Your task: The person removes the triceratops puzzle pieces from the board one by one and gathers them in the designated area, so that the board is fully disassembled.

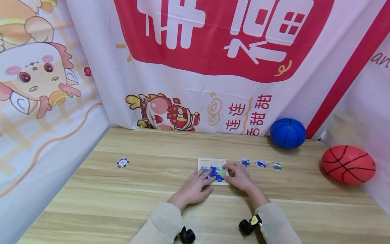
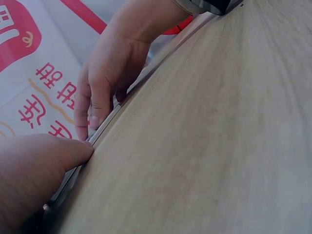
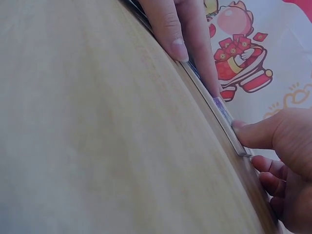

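A jigsaw puzzle of blue, purple and green pieces lies in a white-edged tray at the table's middle. The upper part of the tray shows bare backing. My left hand rests over the puzzle's left side, fingers spread and mostly straight across the pieces. At the tray's right edge, my right hand holds the border; its thumb lies on top in the right wrist view, with other fingers curled against the side. In the left wrist view, the right hand reaches down to the tray edge. Pieces under the fingers are hidden.
Loose puzzle pieces, one blue and another greenish, lie right of the tray, beside a further piece. A round chip sits at left. A blue ball and red ball stand at right. Printed cloth hangs behind.
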A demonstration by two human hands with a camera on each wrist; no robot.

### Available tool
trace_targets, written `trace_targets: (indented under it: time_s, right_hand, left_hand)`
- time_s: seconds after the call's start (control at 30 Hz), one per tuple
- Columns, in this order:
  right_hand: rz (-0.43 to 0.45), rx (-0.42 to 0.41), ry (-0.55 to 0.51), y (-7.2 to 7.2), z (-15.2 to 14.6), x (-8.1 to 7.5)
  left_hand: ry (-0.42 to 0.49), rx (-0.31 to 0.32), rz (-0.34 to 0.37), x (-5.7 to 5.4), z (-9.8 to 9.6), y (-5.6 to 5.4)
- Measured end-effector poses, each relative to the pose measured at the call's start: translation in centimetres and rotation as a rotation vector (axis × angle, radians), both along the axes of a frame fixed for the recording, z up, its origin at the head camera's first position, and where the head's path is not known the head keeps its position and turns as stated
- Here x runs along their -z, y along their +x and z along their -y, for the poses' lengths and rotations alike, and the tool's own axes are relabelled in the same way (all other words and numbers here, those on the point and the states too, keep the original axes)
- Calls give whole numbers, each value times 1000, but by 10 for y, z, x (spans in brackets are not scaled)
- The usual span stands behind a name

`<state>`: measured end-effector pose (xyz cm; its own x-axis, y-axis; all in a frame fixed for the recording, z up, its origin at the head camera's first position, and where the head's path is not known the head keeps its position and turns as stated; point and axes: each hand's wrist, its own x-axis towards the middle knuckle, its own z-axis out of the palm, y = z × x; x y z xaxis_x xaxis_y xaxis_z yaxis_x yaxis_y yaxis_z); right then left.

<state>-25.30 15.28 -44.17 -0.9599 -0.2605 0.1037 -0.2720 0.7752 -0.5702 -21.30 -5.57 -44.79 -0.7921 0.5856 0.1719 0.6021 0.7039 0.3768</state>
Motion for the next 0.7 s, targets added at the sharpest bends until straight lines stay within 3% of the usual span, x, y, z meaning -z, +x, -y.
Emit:
trace_targets:
  time_s: [0.7]
  right_hand:
    - [36,24,-49,0,6,-1]
  left_hand:
    - [-15,9,3,-5,0,2]
